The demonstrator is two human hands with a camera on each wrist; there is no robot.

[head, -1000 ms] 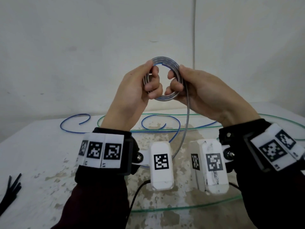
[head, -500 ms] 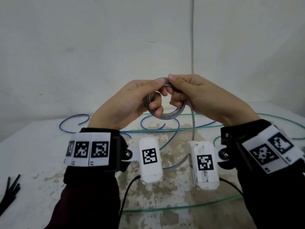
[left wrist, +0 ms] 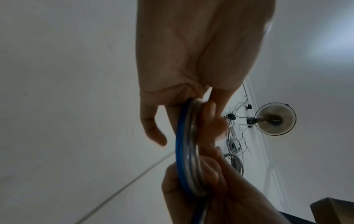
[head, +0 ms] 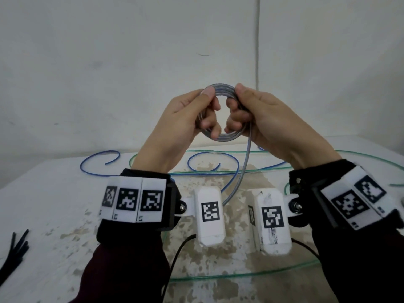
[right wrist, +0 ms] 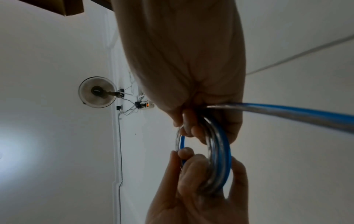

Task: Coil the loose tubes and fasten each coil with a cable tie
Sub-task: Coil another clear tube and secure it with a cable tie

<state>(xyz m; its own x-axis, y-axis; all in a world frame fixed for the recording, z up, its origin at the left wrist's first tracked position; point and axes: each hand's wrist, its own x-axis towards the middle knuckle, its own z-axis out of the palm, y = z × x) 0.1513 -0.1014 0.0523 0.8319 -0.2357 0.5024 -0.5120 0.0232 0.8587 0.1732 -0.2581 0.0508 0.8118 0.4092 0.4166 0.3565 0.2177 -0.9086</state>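
Item: small round coil of blue-tinted clear plastic tube (head: 220, 136), held upright in the air above the white stained table (head: 54, 204). Left hand (head: 183, 119) grips the coil's left side, fingers curled through the ring. Right hand (head: 260, 114) grips its right side likewise. Loose tail of tube (head: 242, 171) hangs from the coil to the table. Green tube (head: 240, 275) and blue tube (head: 98, 156) lie on the table. Bundle of black cable ties (head: 15, 252) at the table's left edge.
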